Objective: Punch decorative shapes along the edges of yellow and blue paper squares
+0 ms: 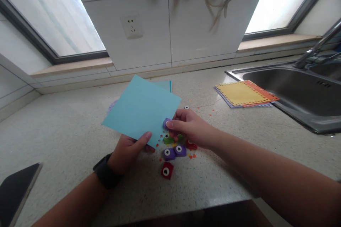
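A light blue square sheet of paper (141,108) is held up over the counter, a few small punched holes along its lower right edge. My left hand (133,145) grips its bottom corner, thumb on top. At the sheet's right edge, my right hand (190,126) is closed on a purple paper punch (166,123), thumb pressing on it. Below lie two purple punches (168,154) (180,150), a red punch (167,170), a green punch (168,138) and another red one (191,144), partly hidden by my right hand. Tiny paper cutouts are scattered around them.
Yellow (239,93) and orange punched sheets lie in a stack beside the steel sink (293,92) at right. More blue paper (163,85) lies behind the held sheet. A dark flat object (18,191) is at lower left. The tiled wall has a socket (131,26).
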The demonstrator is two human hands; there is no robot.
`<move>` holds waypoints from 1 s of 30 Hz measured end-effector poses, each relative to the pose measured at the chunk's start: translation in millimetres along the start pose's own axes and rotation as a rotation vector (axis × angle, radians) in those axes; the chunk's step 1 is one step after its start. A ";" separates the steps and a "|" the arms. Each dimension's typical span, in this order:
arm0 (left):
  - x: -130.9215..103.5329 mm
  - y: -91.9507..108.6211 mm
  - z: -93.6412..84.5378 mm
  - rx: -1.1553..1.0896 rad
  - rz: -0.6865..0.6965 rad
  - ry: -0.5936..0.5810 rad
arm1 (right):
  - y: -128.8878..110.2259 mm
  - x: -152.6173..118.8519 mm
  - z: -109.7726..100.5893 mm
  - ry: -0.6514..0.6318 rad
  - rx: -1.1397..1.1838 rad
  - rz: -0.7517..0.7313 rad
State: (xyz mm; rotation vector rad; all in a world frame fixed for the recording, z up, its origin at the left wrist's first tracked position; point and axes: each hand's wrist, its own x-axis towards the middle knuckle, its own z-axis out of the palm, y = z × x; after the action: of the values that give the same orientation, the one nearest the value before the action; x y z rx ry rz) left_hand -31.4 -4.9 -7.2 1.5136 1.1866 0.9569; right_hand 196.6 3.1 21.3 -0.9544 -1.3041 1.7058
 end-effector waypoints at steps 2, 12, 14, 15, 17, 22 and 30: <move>-0.7 -0.1 0.4 -0.006 -0.005 -0.001 | 0.0 -0.4 0.5 -0.008 -0.005 0.003; -0.9 4.5 2.2 -0.020 -0.005 -0.016 | 2.0 0.2 -1.7 -0.009 -0.041 -0.016; -0.9 3.0 1.5 -0.022 0.000 -0.027 | 2.7 0.4 -2.4 -0.010 -0.053 -0.019; -1.0 1.9 1.2 -0.027 0.000 -0.031 | 2.8 0.5 -2.5 -0.007 -0.060 -0.017; -1.0 0.2 0.9 -0.044 -0.001 -0.036 | 2.6 0.2 -2.5 -0.003 -0.080 -0.008; -0.5 3.5 3.3 -0.065 0.004 -0.022 | 0.2 -1.0 -1.1 -0.005 -0.105 0.023; -1.2 10.9 4.2 0.003 0.016 -0.020 | -0.5 0.5 -0.6 0.005 -0.091 -0.019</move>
State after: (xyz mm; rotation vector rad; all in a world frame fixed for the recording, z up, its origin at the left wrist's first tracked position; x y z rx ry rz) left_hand -25.3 -7.8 2.4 1.5337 1.1633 0.9497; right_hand 196.9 3.9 21.6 -0.9948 -1.3930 1.6403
